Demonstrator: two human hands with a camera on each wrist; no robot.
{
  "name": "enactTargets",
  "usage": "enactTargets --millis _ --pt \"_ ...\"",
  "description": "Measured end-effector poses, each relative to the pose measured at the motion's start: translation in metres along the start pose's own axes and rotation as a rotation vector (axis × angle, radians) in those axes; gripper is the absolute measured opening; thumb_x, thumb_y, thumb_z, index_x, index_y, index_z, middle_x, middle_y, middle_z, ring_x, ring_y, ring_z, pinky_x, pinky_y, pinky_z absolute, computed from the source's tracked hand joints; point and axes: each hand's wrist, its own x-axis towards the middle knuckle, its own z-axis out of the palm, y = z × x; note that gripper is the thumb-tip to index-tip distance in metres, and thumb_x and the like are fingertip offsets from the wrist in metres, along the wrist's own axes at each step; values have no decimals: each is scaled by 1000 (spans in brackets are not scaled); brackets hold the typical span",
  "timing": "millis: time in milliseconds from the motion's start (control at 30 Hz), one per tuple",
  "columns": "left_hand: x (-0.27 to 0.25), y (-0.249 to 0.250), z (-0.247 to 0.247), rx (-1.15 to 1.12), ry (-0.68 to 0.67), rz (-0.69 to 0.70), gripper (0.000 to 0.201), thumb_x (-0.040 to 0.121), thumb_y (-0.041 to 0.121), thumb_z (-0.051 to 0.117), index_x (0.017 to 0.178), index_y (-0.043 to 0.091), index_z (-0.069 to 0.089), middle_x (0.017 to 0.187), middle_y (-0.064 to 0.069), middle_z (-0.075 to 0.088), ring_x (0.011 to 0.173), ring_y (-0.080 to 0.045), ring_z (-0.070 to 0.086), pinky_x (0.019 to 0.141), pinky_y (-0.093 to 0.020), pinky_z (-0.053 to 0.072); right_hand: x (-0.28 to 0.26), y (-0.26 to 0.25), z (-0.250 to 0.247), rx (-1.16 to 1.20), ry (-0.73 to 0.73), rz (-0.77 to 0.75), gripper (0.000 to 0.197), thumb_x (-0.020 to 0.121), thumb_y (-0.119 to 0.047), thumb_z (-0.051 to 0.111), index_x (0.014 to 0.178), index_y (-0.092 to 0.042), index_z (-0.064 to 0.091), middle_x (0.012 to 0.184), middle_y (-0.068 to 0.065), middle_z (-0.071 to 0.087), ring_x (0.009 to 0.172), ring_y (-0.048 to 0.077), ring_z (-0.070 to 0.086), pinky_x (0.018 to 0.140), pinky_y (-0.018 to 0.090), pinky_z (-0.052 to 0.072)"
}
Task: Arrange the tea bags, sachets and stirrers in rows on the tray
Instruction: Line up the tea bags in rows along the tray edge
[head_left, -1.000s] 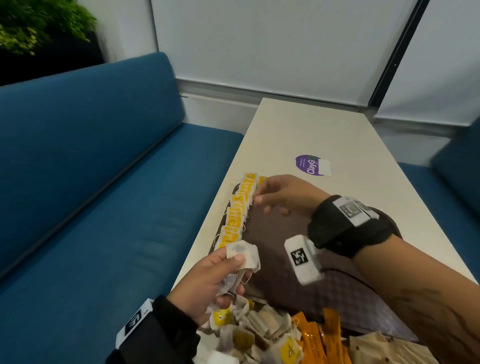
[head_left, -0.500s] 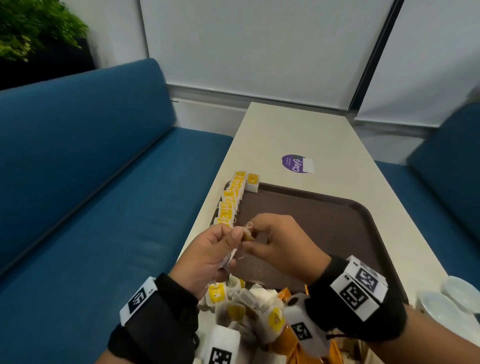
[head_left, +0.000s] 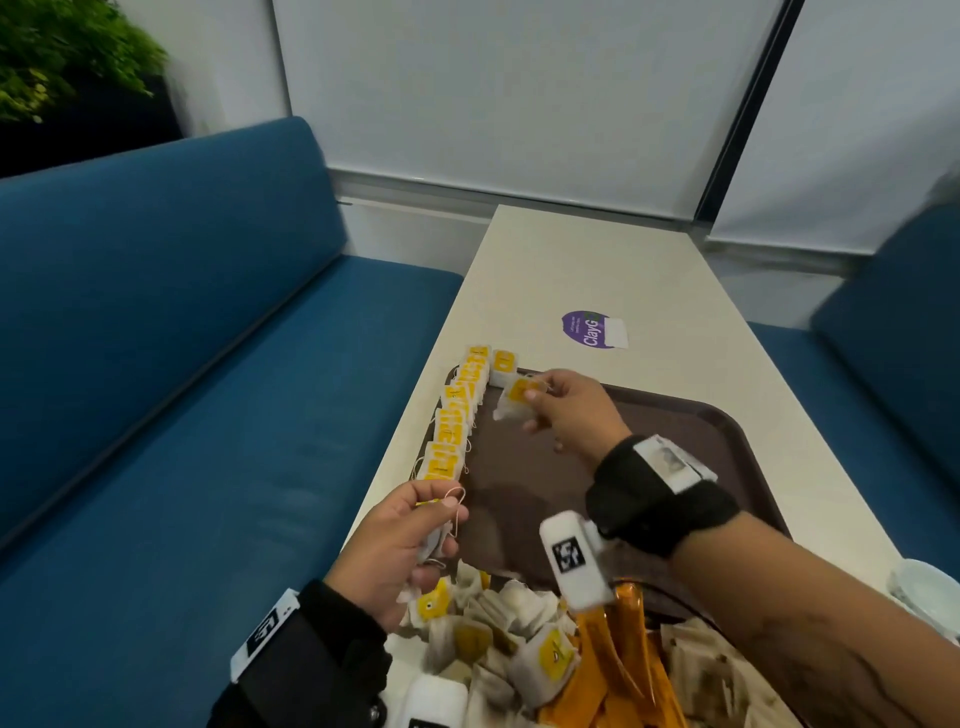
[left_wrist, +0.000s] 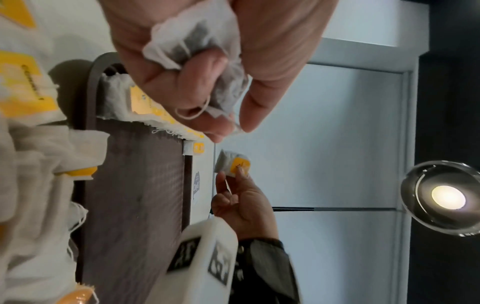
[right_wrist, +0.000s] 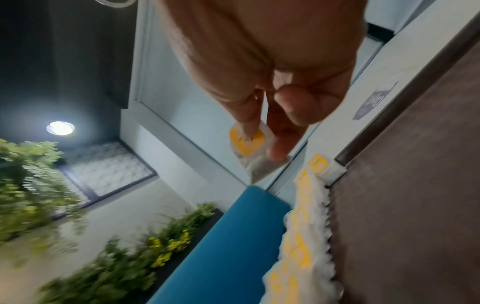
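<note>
A brown tray (head_left: 691, 441) lies on the cream table. A row of tea bags (head_left: 457, 415) with yellow tags lines its left edge, and one more tea bag (head_left: 504, 366) leans at the far left corner. My right hand (head_left: 566, 410) pinches a yellow-tagged tea bag (head_left: 514, 397) (right_wrist: 249, 148) just above that corner. My left hand (head_left: 400, 540) grips a bunch of tea bags (left_wrist: 205, 59) near the tray's front left. A loose heap of tea bags (head_left: 498, 639) and orange sachets (head_left: 618, 670) lies at the tray's front edge.
A purple sticker (head_left: 592, 330) is stuck on the table beyond the tray. Blue sofas (head_left: 182, 415) flank the table on both sides. Beige sachets (head_left: 711, 675) lie at the front right. White dishes (head_left: 930, 587) stand at the table's right edge.
My right hand took one tea bag from my left hand and carried it forward to the tray's far left corner. My left hand stayed near the heap with the remaining tea bags.
</note>
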Motion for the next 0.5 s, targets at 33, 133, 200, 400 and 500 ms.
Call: enactTargets --millis 33,133,200,400,500 --pt "2 -1 -2 -8 2 -11 9 92 5 50 96 9 57 80 -6 56 43 -6 46 29 -11 22 18 5 0 -24 11 16 19 96 -9 50 79 -17 51 74 4 57 55 14 57 32 12 30" --pt "9 -5 -7 -22 -2 -37 10 91 5 50 98 8 58 79 -7 57 44 -7 46 29 -12 23 66 17 -1 -129 42 85 11 97 -11 48 86 -14 52 79 7 57 53 17 59 28 12 28" --pt "13 -7 -9 -38 -15 -54 11 91 6 50 99 8 59 79 -7 58 45 -8 46 30 -12 23 92 24 0 -208 39 126 14 96 -10 50 83 -12 53 76 7 58 54 20 59 29 14 30" --pt "19 -10 -14 -72 -30 -73 14 89 6 52 100 7 59 76 -8 60 46 -11 46 31 -12 25 146 38 15 -495 -37 164 28 84 4 59 108 -8 64 108 16 68 100 33 64 90 41 52" --pt "23 -10 -16 -79 -25 -76 14 88 4 52 99 8 59 77 -8 60 47 -11 46 30 -12 26 155 39 24 -657 -14 146 33 89 -3 54 121 -4 61 124 15 61 114 30 57 96 33 47"
